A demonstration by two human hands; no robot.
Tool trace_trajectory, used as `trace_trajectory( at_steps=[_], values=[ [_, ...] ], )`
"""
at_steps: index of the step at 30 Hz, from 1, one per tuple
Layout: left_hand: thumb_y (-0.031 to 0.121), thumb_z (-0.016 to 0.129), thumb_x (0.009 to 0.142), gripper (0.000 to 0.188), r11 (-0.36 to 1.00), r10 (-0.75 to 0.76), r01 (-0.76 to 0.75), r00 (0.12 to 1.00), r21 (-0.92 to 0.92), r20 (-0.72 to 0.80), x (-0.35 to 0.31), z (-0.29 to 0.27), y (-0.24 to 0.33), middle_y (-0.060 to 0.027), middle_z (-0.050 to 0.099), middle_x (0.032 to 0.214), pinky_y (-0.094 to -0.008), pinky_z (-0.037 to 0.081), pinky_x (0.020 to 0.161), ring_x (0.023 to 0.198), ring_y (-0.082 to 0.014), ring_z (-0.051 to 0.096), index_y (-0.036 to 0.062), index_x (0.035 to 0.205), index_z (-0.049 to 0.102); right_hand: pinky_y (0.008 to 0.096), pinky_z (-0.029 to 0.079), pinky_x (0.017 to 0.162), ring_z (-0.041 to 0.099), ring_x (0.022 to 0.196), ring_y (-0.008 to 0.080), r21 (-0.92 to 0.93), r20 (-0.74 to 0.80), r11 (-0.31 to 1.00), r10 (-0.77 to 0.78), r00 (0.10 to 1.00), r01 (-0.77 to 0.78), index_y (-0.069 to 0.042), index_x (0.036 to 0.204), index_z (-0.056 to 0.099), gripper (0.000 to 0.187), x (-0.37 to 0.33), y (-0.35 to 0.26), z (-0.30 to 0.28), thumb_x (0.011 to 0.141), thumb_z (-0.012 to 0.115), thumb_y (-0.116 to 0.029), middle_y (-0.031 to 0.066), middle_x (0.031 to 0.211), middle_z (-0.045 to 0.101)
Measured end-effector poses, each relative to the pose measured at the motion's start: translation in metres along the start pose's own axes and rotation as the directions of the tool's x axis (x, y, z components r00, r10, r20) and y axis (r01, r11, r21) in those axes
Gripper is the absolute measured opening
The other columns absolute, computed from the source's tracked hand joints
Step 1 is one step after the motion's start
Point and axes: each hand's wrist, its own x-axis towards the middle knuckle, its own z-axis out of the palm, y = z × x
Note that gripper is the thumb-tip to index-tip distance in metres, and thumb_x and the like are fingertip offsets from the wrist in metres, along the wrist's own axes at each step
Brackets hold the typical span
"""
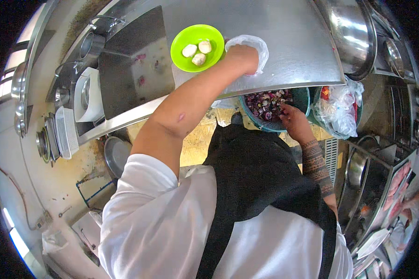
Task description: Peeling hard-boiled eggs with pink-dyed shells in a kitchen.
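Left hand (245, 56): lowered into or over a whitish translucent plastic bag (263, 50), bag film showing above and to the right of the knuckles. Fingers hidden; together, apart or clamped on something, cannot tell.

Right hand (295, 122): at the near right side of a teal tub (307, 98), fingertips among the contents. Fingers bent, partly hidden; grip on any one piece, cannot tell.

Peelings (266, 103): purple, white and some green, heaped inside the tub, below the counter's front edge.

Bowl (198, 32): bright green, round, on the counter, just left of the plastic bag. Inside, three pale rounded pieces (205, 46), close together.

Counter (295, 32): stainless steel, beneath bowl and bag.

Sink (121, 88): left of the bowl, purple scraps (141, 57) on its bottom.

Filled clear bag (340, 109): right of the tub, pale and red contents.

Large metal pot (349, 32): far right end of the counter.

White perforated basket (66, 132): tilted, left of the sink.

Grey round basin (118, 156): low down, beneath the counter's left part.

Clothing: black apron (253, 181) over white shirt (160, 223).
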Motion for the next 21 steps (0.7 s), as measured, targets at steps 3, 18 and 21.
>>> trace_trajectory(
  at_steps=[3, 18, 21],
  values=[
    [0.017, 0.063, 0.086, 0.026, 1.000, -0.024, 0.025, 1.000, 0.001, -0.020, -0.024, 0.003, 0.007, -0.0240, 0.073, 0.108, -0.0457, 0.057, 0.087, 0.102, -0.0341, 0.072, 0.0039, 0.104, 0.076, 0.0471, 0.054, 0.089, 0.067, 0.101, 0.0405, 0.093, 0.001, 0.995, 0.039, 0.999, -0.039, -0.001, 0.124, 0.065, 0.036, 0.010, -0.009, -0.006, 0.090, 0.067, -0.014, 0.0248, 0.111, 0.069],
    [0.023, 0.070, 0.086, 0.028, 0.941, -0.186, 0.079, 0.934, -0.330, -0.307, -0.029, 0.062, -0.002, -0.0230, 0.068, 0.113, -0.0492, 0.052, 0.093, 0.110, -0.0412, 0.064, 0.0066, 0.108, 0.070, 0.0535, 0.051, 0.084, 0.066, 0.091, 0.0482, 0.057, -0.243, 0.992, -0.098, 0.965, 0.115, 0.006, 0.094, 0.069, 0.037, 0.187, -0.060, 0.020, 0.090, 0.067, -0.031, 0.0296, 0.095, 0.070],
    [0.025, 0.073, 0.083, 0.032, 0.917, -0.223, 0.129, 0.950, -0.376, -0.217, -0.024, 0.061, -0.007, -0.0232, 0.070, 0.112, -0.0494, 0.053, 0.091, 0.107, -0.0423, 0.065, 0.0068, 0.110, 0.070, 0.0504, 0.053, 0.076, 0.069, 0.085, 0.0420, 0.119, -0.201, 0.992, -0.012, 0.979, 0.037, 0.006, 0.091, 0.069, 0.029, 0.194, -0.047, 0.027, 0.090, 0.065, -0.023, 0.0270, 0.089, 0.071]
  ],
)
